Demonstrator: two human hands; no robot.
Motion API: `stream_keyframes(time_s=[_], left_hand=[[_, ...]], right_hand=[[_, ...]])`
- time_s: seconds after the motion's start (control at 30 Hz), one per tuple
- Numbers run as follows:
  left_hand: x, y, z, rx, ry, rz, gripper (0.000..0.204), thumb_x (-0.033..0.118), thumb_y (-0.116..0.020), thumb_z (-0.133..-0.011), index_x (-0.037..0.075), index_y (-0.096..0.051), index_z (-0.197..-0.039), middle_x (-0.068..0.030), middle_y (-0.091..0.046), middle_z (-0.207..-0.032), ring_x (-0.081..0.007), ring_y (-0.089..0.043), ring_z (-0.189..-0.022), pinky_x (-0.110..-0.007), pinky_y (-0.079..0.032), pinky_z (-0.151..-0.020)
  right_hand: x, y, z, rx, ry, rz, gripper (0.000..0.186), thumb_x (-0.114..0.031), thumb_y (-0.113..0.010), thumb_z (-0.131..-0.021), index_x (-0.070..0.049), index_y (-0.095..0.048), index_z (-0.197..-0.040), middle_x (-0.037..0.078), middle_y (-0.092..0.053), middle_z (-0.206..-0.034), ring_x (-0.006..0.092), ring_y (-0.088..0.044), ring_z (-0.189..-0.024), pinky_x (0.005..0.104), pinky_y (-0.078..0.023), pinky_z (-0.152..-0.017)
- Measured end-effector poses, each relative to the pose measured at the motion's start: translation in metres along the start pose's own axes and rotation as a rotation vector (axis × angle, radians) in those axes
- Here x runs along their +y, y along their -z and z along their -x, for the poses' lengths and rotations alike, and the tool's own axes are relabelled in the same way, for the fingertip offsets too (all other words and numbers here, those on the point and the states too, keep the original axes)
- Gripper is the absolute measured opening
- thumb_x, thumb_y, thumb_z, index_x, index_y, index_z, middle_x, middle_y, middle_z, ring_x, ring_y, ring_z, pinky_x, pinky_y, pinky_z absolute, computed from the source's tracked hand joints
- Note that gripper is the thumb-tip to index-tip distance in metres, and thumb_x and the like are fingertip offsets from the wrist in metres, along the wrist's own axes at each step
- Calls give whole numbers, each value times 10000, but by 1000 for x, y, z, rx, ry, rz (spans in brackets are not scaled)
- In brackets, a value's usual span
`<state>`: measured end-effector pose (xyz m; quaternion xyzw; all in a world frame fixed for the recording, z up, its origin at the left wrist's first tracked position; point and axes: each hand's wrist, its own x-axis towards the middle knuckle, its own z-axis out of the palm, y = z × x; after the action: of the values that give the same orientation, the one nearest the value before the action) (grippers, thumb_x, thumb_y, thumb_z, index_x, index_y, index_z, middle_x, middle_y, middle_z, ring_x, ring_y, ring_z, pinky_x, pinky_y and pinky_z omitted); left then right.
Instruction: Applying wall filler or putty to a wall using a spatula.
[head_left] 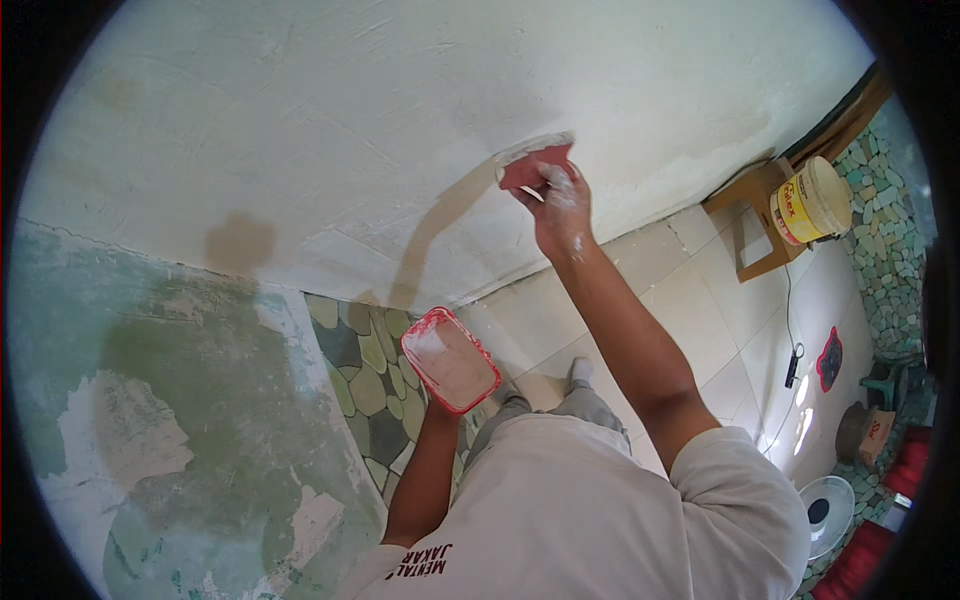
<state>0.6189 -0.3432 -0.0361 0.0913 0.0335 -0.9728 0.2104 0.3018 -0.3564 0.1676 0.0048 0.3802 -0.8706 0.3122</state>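
Just above the middle of the frame, the right hand [560,205], dusted with white paste, is closed around a flat red plastic scraper [535,165] and presses its upper edge against the pale, rough plastered wall [300,120] that fills the upper part of the frame; a narrow ridge of white putty sits along the blade where it meets the wall. Below it, near the centre, a red rectangular plastic tray [450,360] smeared with white putty is held up with its open face showing; the left hand is hidden beneath it, so its grip cannot be seen, and only the left forearm [425,470] shows rising from the lower edge. In the lower left, the wall surface is greenish with patches of white filler [120,440]. Between wall and legs lies a strip of green and grey pebble-pattern floor [365,380], and cream floor tiles [700,290] run toward the right. In the upper right, a white plastic bucket with a yellow label [812,203] rests on a small wooden stool [755,215]. A white floor fan [828,510] sits in the lower right.
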Motion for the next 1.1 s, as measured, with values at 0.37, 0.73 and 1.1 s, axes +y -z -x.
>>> stream_keyframes(time_s=[0.37,0.73,1.1], left_hand=[[0,-7,21,44,-71,-10,815,732,-462,-843,151,-449,-1415,-192,-510,-1386,-430,-514,-1213,-605,-391,-1035],[2,-43,21,-7,-8,-277,751,702,-431,-880,166,-455,-1404,-132,-537,-1361,-361,-504,-1241,-569,-388,-1046],[9,-36,32,63,24,-209,735,707,-415,-867,159,-521,-1345,-124,-549,-1347,-376,-508,-1215,-566,-387,-1029]], right_hand=[[78,70,11,265,-24,220,262,-8,-511,-878,-62,-500,-1134,83,-614,-961,189,-638,-806,341,-557,-621],[109,-97,33,144,472,372,591,72,-451,-863,-13,-355,-1440,156,-476,-1135,290,-506,-1045,368,-438,-909],[137,27,52,107,413,573,405,46,-373,-942,56,-460,-1337,206,-547,-1236,303,-545,-1162,360,-418,-1017]])
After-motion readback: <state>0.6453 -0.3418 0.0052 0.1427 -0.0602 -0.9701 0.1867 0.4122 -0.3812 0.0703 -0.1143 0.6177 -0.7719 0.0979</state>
